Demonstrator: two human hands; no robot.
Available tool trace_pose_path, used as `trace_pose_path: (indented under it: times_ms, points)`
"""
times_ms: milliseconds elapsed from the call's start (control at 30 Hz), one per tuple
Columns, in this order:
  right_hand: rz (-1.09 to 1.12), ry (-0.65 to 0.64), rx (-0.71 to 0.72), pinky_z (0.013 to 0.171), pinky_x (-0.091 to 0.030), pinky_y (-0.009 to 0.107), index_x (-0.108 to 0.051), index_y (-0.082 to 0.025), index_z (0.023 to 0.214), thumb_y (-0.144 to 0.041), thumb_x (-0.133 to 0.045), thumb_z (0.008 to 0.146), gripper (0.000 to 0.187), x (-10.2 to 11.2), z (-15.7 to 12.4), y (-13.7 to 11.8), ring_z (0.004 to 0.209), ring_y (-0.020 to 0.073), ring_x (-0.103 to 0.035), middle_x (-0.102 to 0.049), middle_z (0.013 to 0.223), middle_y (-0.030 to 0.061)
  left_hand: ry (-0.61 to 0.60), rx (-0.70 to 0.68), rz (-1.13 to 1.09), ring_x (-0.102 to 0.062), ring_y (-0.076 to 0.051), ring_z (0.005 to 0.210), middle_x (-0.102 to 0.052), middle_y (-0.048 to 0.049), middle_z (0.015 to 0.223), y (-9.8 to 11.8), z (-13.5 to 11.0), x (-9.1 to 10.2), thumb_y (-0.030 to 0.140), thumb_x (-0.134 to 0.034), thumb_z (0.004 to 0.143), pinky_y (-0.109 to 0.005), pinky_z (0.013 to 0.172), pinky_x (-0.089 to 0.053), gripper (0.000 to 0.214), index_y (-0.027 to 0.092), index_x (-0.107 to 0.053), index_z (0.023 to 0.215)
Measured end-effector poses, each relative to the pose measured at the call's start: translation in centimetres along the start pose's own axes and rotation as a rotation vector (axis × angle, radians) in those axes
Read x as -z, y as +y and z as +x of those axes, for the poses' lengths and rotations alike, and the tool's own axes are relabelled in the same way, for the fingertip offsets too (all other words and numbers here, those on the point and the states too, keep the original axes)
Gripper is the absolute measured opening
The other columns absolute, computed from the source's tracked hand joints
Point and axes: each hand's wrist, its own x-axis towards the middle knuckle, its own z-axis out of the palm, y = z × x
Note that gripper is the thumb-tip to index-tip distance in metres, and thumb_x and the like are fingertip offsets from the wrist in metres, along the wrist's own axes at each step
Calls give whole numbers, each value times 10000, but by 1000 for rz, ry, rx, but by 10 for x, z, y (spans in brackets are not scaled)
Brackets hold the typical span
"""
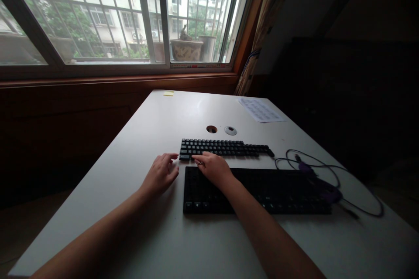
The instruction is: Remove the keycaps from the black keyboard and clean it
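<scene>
Loose black keycaps [212, 144] lie in several neat rows on the white table [137, 135]. At their left end, a wide keycap [184, 157] begins the front row. My left hand [160, 172] is just left of it, thumb and fingers apart, holding nothing visible. With its fingertips at a dark keycap in that same row, my right hand [212, 166] has its fingers bent together; part of that keycap is hidden. Below my right wrist, a black keyboard base [262, 187] lies flat, partly covered by my forearm.
A black cable [334, 174] with purple parts [332, 195] lies coiled over the keyboard's right end. Behind the keycaps are a round hole [211, 129] and a grey round cover [231, 130]. Printed sheets [262, 111] and a yellow note [168, 93] lie near the far edge.
</scene>
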Motion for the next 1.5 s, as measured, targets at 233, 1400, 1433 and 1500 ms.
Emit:
trace_pose_path:
  times_ms: [233, 1400, 1433, 1500]
  points:
    - [-23, -12, -9, 779, -476, 249, -633, -389, 1275, -384, -455, 981, 344, 0, -1, -2, 924, 162, -664, -692, 1054, 4, -10, 30, -5, -618, -235, 874, -688, -82, 992, 4, 0, 2, 192, -582, 861, -376, 807, -510, 299, 197, -607, 1159]
    - [-66, 39, 26, 698, -448, 265, -672, -392, 1195, -385, -448, 970, 318, -2, -3, -4, 865, 173, -662, -682, 1015, -4, -57, 72, -2, -606, -255, 919, -684, -83, 956, 7, 2, 4, 195, -580, 857, -379, 828, -508, 311, 187, -631, 1163]
    - [-65, 36, 24, 700, -448, 264, -671, -389, 1198, -387, -447, 971, 319, -2, -3, -4, 866, 172, -662, -683, 1018, -2, -58, 69, 0, -604, -257, 927, -685, -82, 954, 6, 2, 4, 194, -581, 856, -379, 828, -508, 314, 188, -629, 1166]
    - [-61, 25, 17, 708, -447, 262, -668, -385, 1209, -390, -446, 974, 324, -1, -3, -5, 874, 170, -661, -684, 1033, 2, -58, 60, 2, -603, -257, 934, -687, -79, 957, 5, 2, 4, 193, -583, 854, -376, 827, -508, 317, 193, -626, 1168]
